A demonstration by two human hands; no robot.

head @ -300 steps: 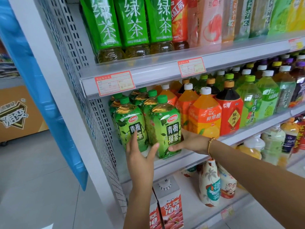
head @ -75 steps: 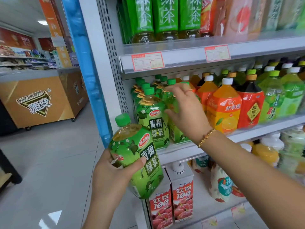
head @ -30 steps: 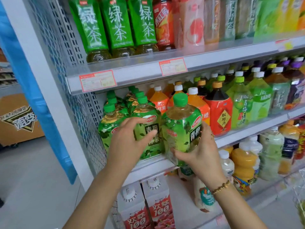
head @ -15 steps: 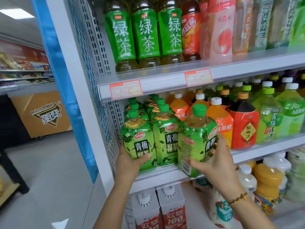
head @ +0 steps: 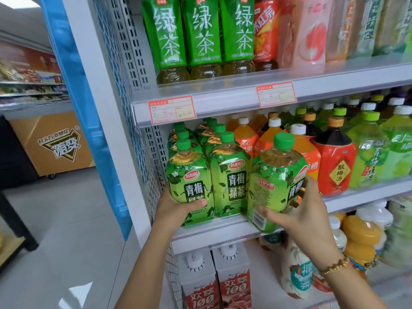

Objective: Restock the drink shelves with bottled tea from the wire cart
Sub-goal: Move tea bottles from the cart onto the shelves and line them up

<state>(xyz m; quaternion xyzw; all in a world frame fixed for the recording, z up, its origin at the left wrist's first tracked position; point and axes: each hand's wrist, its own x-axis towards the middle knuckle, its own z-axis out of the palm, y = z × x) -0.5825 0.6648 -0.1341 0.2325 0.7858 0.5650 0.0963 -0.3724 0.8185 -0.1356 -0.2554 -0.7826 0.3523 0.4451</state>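
Green plum tea bottle (head: 275,188) is sitting at the middle shelf (head: 214,236) front lip | your right hand (head: 298,217) is gripping it, your left hand (head: 176,210) is gripping the front-left bottle (head: 189,184) | letting go now is risking a tip-off.

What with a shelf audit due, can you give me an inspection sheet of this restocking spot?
Surface: middle shelf, white, its front lined with bottles.
Job's things: left green tea bottle and middle green tea bottle upright at the shelf front; right green tea bottle at the shelf edge, label turned aside.
Clutter: orange juice bottles, red-labelled bottle, cartons on the shelf below.
Hands: left hand grips the left green tea bottle low down; right hand holds the right green tea bottle.
Cables: nothing seen.
Surroundings: blue panel, brown cabinet across the aisle; wire cart not in view.
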